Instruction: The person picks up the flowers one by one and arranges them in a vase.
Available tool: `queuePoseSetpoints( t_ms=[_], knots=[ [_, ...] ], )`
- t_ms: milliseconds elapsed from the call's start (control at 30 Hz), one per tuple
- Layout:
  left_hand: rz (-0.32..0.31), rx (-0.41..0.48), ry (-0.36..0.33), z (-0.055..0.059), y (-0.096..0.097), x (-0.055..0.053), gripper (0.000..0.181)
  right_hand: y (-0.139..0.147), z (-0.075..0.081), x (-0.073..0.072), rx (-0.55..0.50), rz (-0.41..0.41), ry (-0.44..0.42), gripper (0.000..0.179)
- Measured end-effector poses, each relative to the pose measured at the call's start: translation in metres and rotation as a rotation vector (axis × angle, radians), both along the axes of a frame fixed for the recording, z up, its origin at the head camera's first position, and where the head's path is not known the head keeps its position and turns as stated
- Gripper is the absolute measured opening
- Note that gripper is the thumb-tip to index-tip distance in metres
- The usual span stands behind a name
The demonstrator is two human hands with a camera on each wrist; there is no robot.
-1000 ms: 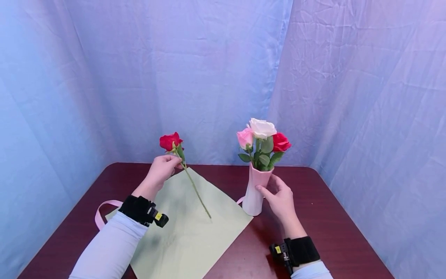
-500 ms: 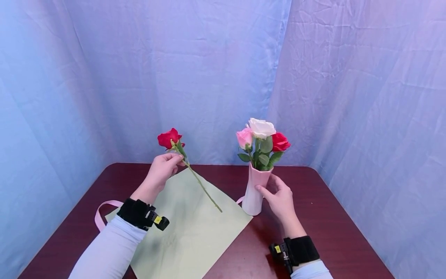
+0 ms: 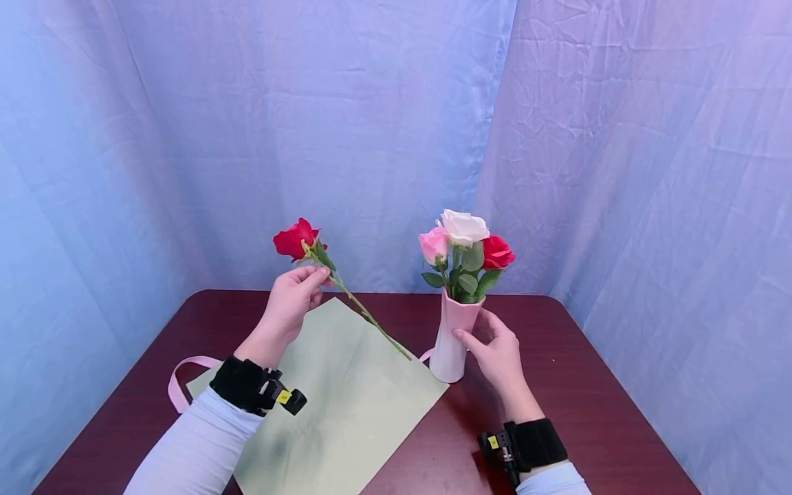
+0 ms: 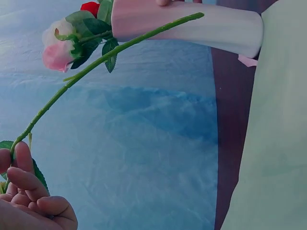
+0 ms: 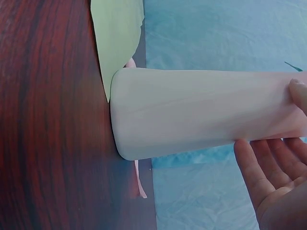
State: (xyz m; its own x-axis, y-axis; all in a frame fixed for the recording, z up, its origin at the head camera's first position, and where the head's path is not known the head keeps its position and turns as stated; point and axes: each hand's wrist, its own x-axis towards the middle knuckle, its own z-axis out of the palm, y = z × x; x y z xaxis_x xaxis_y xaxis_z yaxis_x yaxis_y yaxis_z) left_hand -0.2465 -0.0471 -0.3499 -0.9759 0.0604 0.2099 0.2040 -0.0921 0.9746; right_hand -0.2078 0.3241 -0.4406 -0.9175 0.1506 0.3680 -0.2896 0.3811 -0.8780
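My left hand (image 3: 291, 302) pinches the stem of a red rose (image 3: 298, 239) just under its bloom. The green stem (image 4: 103, 58) slants down to the right, its bare end toward the vase and over the green paper in the head view. With thumb and fingers around its upper part, my right hand (image 3: 497, 350) grips a pink-and-white vase (image 3: 450, 344) that stands upright. From its mouth rise a white rose (image 3: 464, 227), a pink rose (image 3: 434, 245) and another red rose (image 3: 497, 252) with green leaves. Their lower stems are hidden inside the vase.
A sheet of pale green paper (image 3: 334, 412) lies across the dark wooden table (image 3: 575, 385), one corner at the vase's base. Pink ribbon (image 3: 178, 392) loops out at the paper's left and shows behind the vase. Blue curtains (image 3: 309, 137) hang around the table.
My left hand has risen slightly and tilted the rose, so its bloom moved up and left while the stem's lower end swung right and up toward the vase. My right hand stays on the vase.
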Motion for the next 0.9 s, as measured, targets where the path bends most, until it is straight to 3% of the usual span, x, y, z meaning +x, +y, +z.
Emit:
queuePoseSetpoints(
  t_ms=[167, 433, 900],
  knots=[
    [0.012, 0.061, -0.001, 0.002, 0.003, 0.003, 0.023, -0.003, 0.005, 0.002, -0.004, -0.002, -0.010, 0.062],
    [0.014, 0.151, 0.002, 0.006, 0.008, 0.006, 0.022, -0.016, 0.035, 0.026, 0.038, -0.014, -0.019, 0.057],
    [0.045, 0.318, 0.021, 0.018, 0.022, 0.009, 0.018, -0.017, 0.037, 0.028, 0.015, -0.001, -0.009, 0.055]
  ],
)
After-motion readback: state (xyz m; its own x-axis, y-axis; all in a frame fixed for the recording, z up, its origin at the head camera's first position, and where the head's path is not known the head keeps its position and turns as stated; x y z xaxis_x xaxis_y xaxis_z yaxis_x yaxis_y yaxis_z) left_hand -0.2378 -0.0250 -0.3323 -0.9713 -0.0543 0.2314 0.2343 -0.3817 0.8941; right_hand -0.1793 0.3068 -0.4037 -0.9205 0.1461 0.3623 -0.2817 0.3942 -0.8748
